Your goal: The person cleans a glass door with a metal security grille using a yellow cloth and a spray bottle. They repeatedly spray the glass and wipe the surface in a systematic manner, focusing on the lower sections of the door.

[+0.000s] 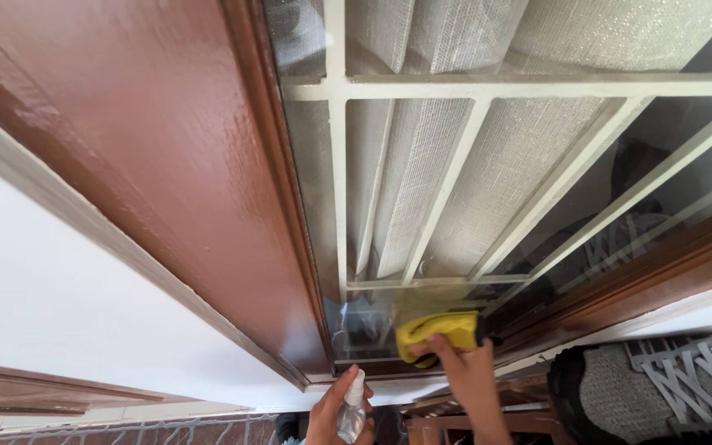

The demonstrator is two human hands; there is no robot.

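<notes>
My right hand (465, 371) presses a folded yellow cloth (441, 330) against the lower part of a glass window pane (372, 313). My left hand (330, 412) holds a small clear spray bottle (352, 408) upright just below the pane, its nozzle pointing up toward the glass. The two hands are close together at the bottom of the view. White metal bars (338, 165) and a pale curtain (447, 165) show behind the glass.
A glossy brown wooden window frame (175, 148) runs along the left of the pane, with a white wall (51, 305) beside it. A grey knitted shoe (661, 387) sits at the bottom right. Wooden furniture (447, 428) lies beneath the hands.
</notes>
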